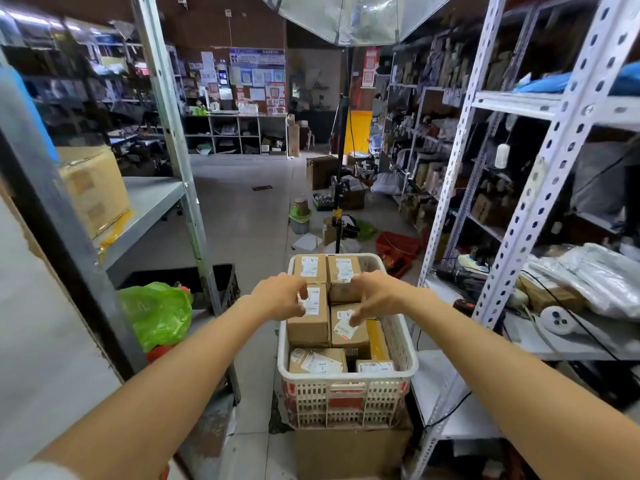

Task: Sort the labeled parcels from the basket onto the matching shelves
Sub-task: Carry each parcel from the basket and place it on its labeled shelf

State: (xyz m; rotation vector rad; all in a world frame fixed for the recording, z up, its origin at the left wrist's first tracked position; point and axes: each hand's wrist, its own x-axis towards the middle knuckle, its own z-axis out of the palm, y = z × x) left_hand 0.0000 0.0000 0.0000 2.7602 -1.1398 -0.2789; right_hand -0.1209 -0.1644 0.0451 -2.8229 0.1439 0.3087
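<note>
Left shelf and right shelf stood at both sides of basket | basket sat on cardboard box | left hand gripped middle-left parcel inside basket | right hand touched neighbour parcel with bent fingers, grasp not clear.

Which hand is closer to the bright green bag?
Left. The left hand is over the left side of the basket, toward the green bag; the right hand is over its right side, farther away.
</note>
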